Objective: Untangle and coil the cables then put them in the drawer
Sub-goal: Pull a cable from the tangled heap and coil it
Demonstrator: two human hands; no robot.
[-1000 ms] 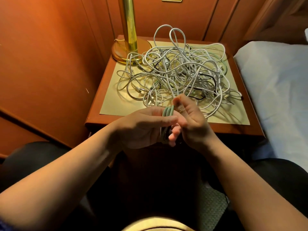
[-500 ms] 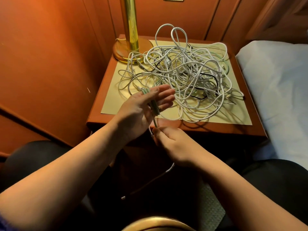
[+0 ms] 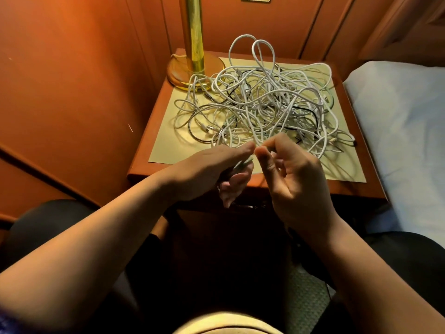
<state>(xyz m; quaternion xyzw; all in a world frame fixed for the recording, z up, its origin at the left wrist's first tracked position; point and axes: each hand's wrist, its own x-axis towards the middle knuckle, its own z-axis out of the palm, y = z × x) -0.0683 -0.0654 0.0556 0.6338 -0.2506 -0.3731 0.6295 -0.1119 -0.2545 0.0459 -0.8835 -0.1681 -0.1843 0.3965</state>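
Now both hands meet above the nightstand's (image 3: pixel 154 169) front edge, where half a second ago the right hand (image 3: pixel 296 179) hung lower, pulling a strand down. The left hand (image 3: pixel 212 174) has turned palm-down, its fingers wrapped by a pale green cable coil (image 3: pixel 240 165). Right thumb and fingers curl at the coil's top; whether they pinch it I cannot tell. The cable tangle (image 3: pixel 265 104) lies unchanged beside the brass lamp (image 3: pixel 192 68).

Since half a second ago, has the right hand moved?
Yes. The right hand has risen from below the nightstand's front edge to over its top, meeting the left hand beside the cable tangle.
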